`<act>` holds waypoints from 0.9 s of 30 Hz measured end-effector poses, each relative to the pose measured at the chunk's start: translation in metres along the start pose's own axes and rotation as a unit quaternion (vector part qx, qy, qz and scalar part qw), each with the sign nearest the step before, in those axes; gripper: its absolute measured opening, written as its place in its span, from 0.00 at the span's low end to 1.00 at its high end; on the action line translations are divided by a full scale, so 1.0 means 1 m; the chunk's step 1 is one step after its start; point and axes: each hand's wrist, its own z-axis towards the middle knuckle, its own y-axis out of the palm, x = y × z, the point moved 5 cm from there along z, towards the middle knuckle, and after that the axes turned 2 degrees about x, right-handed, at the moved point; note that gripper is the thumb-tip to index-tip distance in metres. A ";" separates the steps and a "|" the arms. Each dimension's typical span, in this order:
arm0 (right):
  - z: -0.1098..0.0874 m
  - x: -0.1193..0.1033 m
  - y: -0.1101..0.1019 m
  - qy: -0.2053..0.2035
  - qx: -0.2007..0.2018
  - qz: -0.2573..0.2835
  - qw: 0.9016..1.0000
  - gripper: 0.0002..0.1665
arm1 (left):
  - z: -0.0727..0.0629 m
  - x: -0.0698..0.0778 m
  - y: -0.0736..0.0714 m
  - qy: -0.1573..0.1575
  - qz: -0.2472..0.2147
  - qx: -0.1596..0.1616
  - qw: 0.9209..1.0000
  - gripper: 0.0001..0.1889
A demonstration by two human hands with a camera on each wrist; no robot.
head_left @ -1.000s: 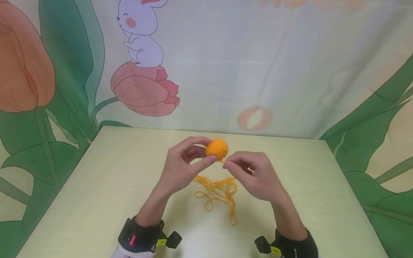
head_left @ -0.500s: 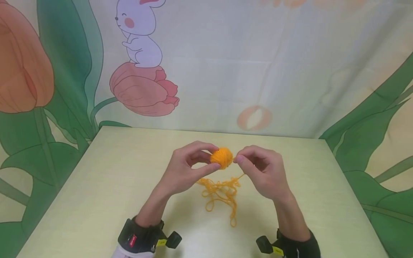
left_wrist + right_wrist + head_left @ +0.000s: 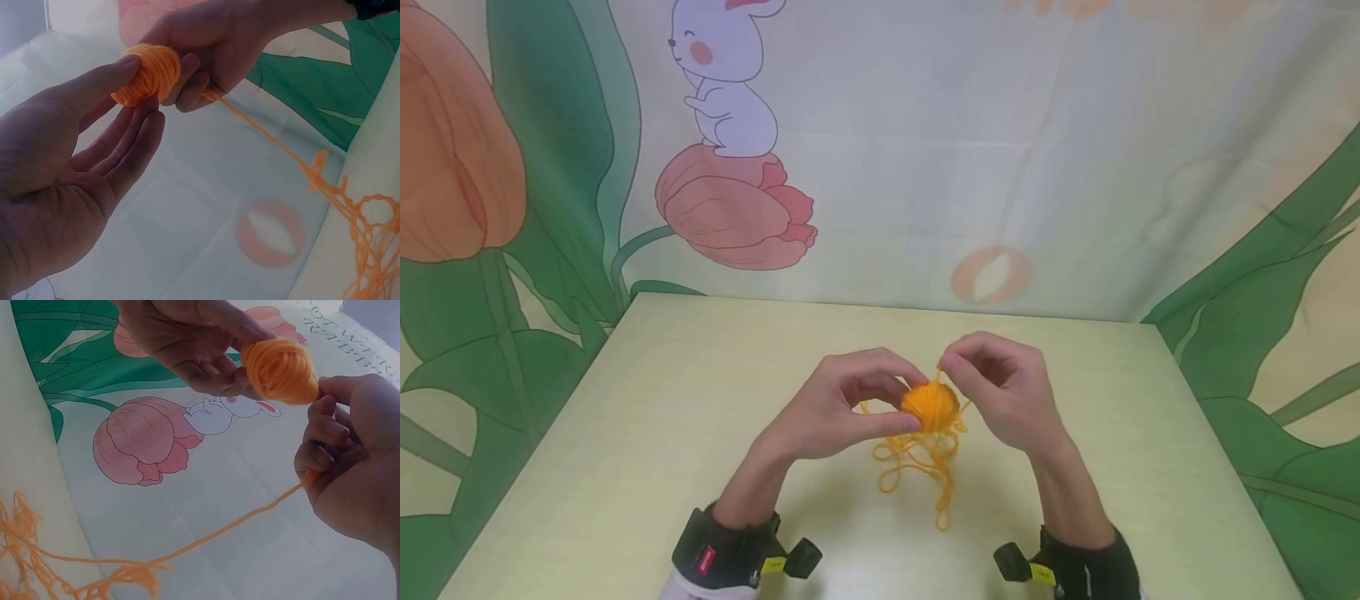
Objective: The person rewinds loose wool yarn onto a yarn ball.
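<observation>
A small orange ball of yarn [image 3: 931, 407] is held up above the table between the thumb and fingertips of my left hand [image 3: 842, 404]. At the ball's upper right, my right hand [image 3: 1003, 392] pinches the yarn strand [image 3: 938, 375] that runs off it. Out of the right hand's lower fingers the yarn [image 3: 237, 520] trails down, as the right wrist view shows. Beneath both hands a loose tangle of yarn [image 3: 942, 479] lies on the table, its upper part hidden behind the ball and left hand.
The pale table [image 3: 700, 400] reaches back to a printed cloth [image 3: 887, 167] with tulips and a rabbit. Each wrist wears a black band [image 3: 726, 546] with a small camera block.
The left hand has brought the ball right and down, turning it. The right hand first shifted right, then rose slightly, carrying the strand from below the ball to above it.
</observation>
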 end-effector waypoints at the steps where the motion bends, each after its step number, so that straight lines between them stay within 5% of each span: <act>1: 0.000 0.003 0.001 0.007 -0.003 0.000 1.000 0.06 | 0.000 0.001 0.000 -0.001 -0.005 -0.003 1.000 0.21; 13: 0.002 0.031 0.010 0.049 -0.044 0.030 0.997 0.09 | -0.001 0.006 -0.004 0.018 -0.039 0.027 0.999 0.22; 18: 0.001 0.038 0.016 0.069 -0.064 0.045 0.995 0.17 | -0.002 0.005 -0.010 0.002 -0.047 0.075 0.996 0.22; 27: 0.002 0.036 0.025 0.109 -0.088 -0.045 0.989 0.08 | -0.004 0.004 -0.024 0.000 -0.071 0.168 0.983 0.22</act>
